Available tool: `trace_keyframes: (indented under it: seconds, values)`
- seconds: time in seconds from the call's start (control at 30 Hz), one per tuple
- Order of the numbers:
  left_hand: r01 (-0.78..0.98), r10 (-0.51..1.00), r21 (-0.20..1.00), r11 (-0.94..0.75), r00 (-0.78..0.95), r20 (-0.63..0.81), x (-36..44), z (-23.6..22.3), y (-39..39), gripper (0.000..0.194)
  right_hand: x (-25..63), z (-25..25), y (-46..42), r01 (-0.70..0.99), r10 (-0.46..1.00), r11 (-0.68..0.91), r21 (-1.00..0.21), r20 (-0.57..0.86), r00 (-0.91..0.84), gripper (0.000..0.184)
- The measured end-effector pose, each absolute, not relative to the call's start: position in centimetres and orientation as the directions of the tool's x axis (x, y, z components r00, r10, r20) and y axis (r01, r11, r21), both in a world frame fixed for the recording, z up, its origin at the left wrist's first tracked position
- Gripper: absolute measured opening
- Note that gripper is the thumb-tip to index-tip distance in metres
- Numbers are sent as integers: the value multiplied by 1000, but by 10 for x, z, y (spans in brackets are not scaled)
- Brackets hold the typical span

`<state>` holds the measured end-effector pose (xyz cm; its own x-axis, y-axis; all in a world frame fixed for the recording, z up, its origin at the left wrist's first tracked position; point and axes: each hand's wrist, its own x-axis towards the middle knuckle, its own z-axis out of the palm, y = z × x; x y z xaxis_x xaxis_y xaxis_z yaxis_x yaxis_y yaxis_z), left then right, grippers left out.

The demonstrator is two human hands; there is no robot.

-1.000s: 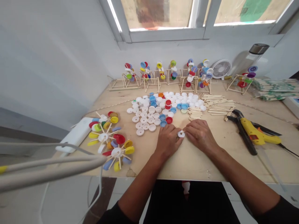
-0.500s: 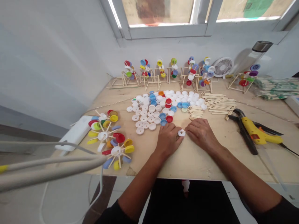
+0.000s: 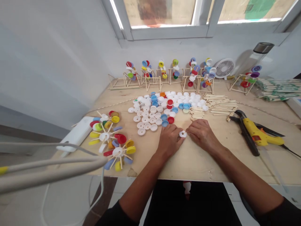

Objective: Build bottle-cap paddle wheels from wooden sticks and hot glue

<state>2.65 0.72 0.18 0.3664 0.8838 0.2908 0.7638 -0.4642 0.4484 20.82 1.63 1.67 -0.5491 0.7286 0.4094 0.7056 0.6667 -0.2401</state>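
Moved since the earlier frame, head view: right fingers (image 3: 191,129), shifted slightly, with the gap between them and the white cap a little wider than a second ago. Remainder nearly unchanged.

Head view, contents listed outward from the fingers.

White cap (image 3: 181,135), one, with a round hole: at the tips of the left fingers (image 3: 176,131), close above the desk (image 3: 174,166); whether it touches the surface cannot be told.

Left fingers: closed in a pinch on the cap's left edge.

Right fingers: curled, tips just beside the cap's right edge. A pale sliver shows there; whether they grip it, and how tightly they close, cannot be told.

Loose caps (image 3: 153,110), many, mostly white, some blue and red, one orange: beyond the left fingers and spreading across ahead.

Short sticks (image 3: 196,113), bundled: just beyond the right fingers.

Longer sticks (image 3: 222,106), heaped: farther, to their right.

Yellow glue gun (image 3: 261,135) with a black tool (image 3: 247,139) beside it: well to the right.

Three spoked wheels (image 3: 115,153) of sticks and coloured caps: left of the left fingers, beside a white power strip (image 3: 76,135).

Cap-and-stick models (image 3: 194,72), in a row: farthest ahead, with a white fan (image 3: 224,68) near the right end.
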Motion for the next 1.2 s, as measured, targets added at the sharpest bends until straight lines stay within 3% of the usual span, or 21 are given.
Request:
trace_keyframes:
  seconds: [0.93, 1.07, 1.2]
  values:
    - [764, 893, 463, -449, 363, 266, 27, 1, 9, 17, 208, 17, 18, 680, 705, 694, -234, 413, -577, 23]
    - [764, 890, 459, -453, 354, 289, 28, 1, 7, 13, 211, 16, 19, 670, 692, 702, -244, 457, -559, 18]
    - [780, 896, 452, -433, 320, 307, 31, 3, 3, 19, 216, 16, 18, 713, 704, 642, -283, 587, -400, 16]
